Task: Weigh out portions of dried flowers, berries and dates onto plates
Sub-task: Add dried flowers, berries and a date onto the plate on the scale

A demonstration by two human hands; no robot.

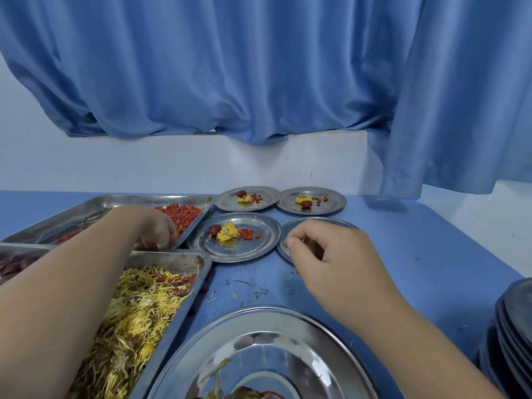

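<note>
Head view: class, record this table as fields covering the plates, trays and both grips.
Filled plates: three small round steel plates, each holding yellow flowers, red berries, a date.
Fourth small steel plate: beneath right grip, contents mostly hidden.
Left grip: in rectangular steel tray of red berries.
Right grip: fingers curled over fourth plate.
Rectangular steel tray of yellow dried flowers: near left.

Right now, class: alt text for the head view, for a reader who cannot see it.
The left hand reaches into a tray of red berries while the right hand seems to pinch yellow flower strands over a small plate; three plates hold portions.
</note>
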